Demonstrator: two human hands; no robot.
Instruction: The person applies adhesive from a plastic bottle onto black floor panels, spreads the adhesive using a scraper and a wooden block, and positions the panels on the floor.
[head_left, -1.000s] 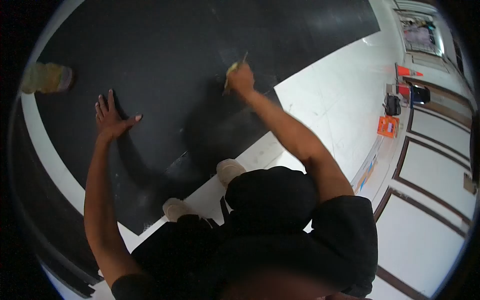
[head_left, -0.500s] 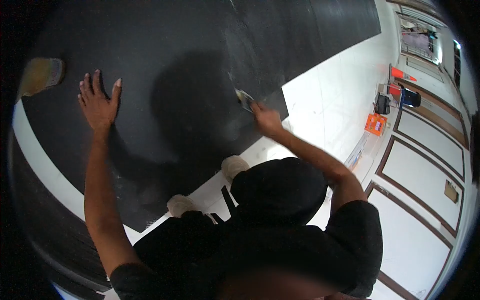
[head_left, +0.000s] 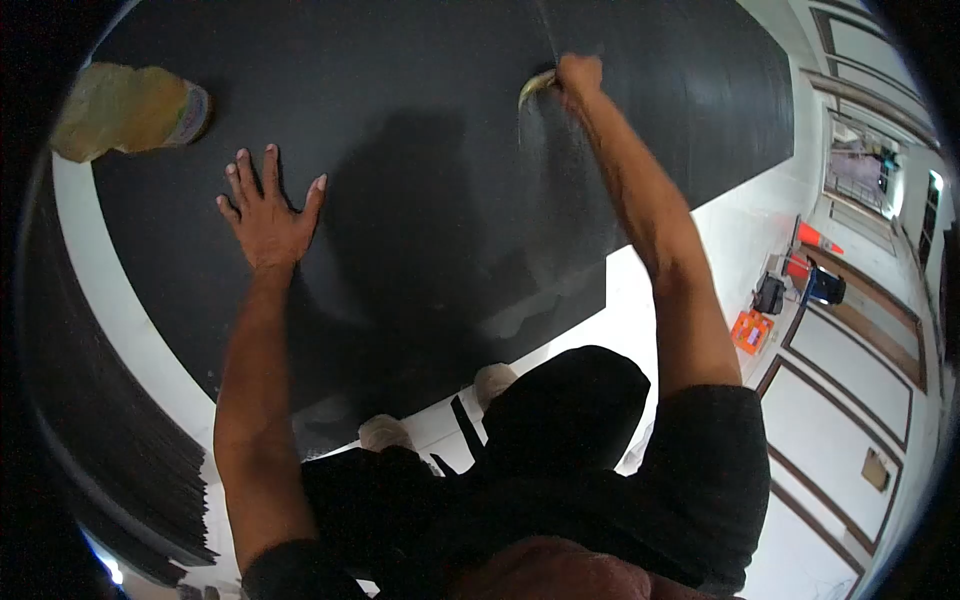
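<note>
My left hand (head_left: 272,222) lies flat with spread fingers on a large black sheet (head_left: 400,230) covering the pale floor. Higher up and to the right, my right hand (head_left: 578,80) is wrapped round a small yellowish tool (head_left: 537,88), whose edge is at the sheet's surface; its exact kind cannot be made out. Faint pale streaks run on the sheet near the tool. A plastic container (head_left: 130,108) of yellowish-brown stuff, with a label, is on the sheet beyond my left hand.
Light-coloured shoes (head_left: 386,433) are at the sheet's near edge. Dark strips (head_left: 110,420) lie at the left. Along the right wall (head_left: 840,440) are an orange cone (head_left: 819,238), a black bag (head_left: 769,296) and an orange box (head_left: 751,331).
My right hand has moved up and away with the tool, after being nearer half a second ago. My left hand stays flat, and appears farther right as the view shifts.
</note>
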